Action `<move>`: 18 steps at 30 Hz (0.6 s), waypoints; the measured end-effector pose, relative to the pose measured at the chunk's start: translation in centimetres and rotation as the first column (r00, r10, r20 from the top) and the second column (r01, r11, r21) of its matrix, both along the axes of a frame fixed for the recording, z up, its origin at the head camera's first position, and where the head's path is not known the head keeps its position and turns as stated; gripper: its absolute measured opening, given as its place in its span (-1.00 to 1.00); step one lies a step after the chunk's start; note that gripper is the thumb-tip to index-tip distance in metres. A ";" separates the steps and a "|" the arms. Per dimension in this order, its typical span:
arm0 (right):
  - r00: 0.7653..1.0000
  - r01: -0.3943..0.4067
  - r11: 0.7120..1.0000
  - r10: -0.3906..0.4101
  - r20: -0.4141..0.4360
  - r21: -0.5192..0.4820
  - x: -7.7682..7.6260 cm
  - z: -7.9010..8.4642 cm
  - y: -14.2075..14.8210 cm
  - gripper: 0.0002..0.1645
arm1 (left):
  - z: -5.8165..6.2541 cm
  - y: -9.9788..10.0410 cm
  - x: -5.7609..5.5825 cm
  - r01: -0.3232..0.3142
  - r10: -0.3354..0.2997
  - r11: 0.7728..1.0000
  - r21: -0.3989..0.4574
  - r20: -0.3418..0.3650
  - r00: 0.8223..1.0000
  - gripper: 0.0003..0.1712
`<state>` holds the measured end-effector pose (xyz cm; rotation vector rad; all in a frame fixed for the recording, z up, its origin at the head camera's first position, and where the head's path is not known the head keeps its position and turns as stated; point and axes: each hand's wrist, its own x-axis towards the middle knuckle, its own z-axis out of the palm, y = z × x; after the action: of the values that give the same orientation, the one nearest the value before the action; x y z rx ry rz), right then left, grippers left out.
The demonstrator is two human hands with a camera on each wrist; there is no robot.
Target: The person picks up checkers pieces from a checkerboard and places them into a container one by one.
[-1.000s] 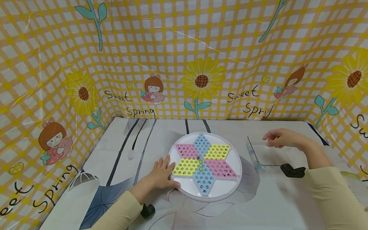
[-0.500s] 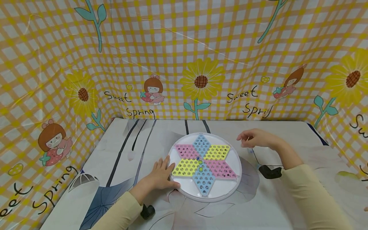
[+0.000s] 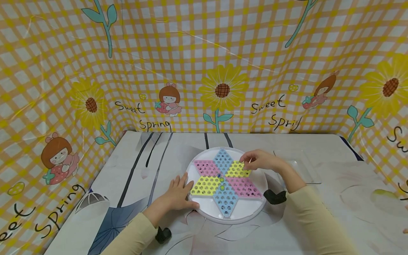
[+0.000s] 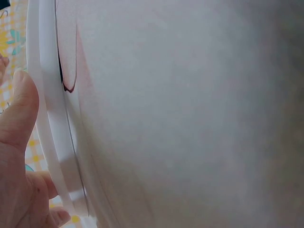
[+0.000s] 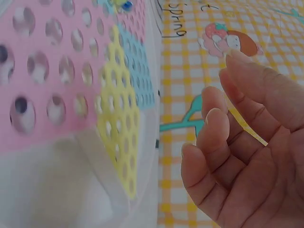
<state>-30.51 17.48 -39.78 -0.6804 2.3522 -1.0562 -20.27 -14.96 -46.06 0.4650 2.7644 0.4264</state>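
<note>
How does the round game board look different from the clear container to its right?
The game board is round, while the clear container is straight-sided. The board is white with a pink, yellow and blue star full of holes; the container is see-through. In the head view, the board also looks larger than the container. Both rest on the table.

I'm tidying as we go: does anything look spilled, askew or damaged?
Nothing stands out: the game board lies flat, the visible marbles sit near its middle, and the clear container, partly hidden, looks upright.
</note>
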 end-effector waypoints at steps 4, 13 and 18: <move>0.999 -0.026 1.000 0.026 -0.020 -0.001 0.0 -0.6 -1.4 -0.64 | -0.1 0.0 0.0 0.002 -0.002 1.000 0.000 -0.007 1.000 0.07; 0.995 -0.098 0.995 0.098 -0.008 -0.003 0.0 -1.7 -3.8 -0.66 | -0.2 0.0 0.0 0.002 -0.002 1.000 -0.004 -0.012 1.000 0.07; 0.992 -0.128 0.992 0.128 0.003 0.002 -0.1 -2.2 -4.9 -0.70 | 0.0 0.0 0.1 0.002 -0.002 1.000 0.000 -0.009 1.000 0.07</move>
<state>-30.62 12.54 -41.99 -0.8171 2.2734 -0.9981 -20.22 -14.97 -46.02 0.4706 2.7723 0.4253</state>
